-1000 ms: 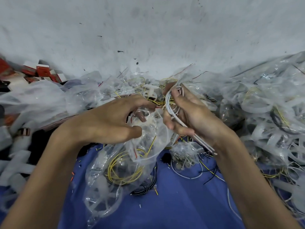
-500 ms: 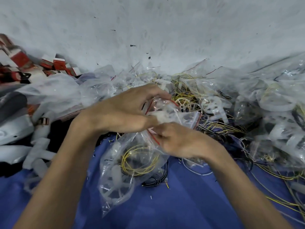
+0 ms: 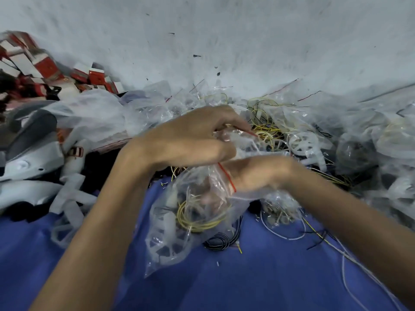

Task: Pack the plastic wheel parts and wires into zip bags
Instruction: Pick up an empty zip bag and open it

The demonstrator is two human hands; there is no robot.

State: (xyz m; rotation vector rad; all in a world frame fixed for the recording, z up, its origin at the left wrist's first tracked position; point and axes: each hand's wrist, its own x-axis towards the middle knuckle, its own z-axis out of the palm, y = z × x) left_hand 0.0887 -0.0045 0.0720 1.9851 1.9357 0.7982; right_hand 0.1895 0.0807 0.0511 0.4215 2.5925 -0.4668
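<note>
We are filling the clear red-sealed plastic zip bag, which is hanging at centre over the blue cloth with a white spoked plastic wheel and a yellow wire coil inside. Our left hand is pinching the bag's upper lip at 12 o'clock. Our right hand is reaching into the mouth from 3 o'clock, its fingers blurred behind plastic, so we cannot tell their grip. A second ago it was holding white wires outside the bag. Next, we judge, it is letting go, withdrawing and pressing the seal shut. Heaped clear filled bags are lying at 2 o'clock.
</note>
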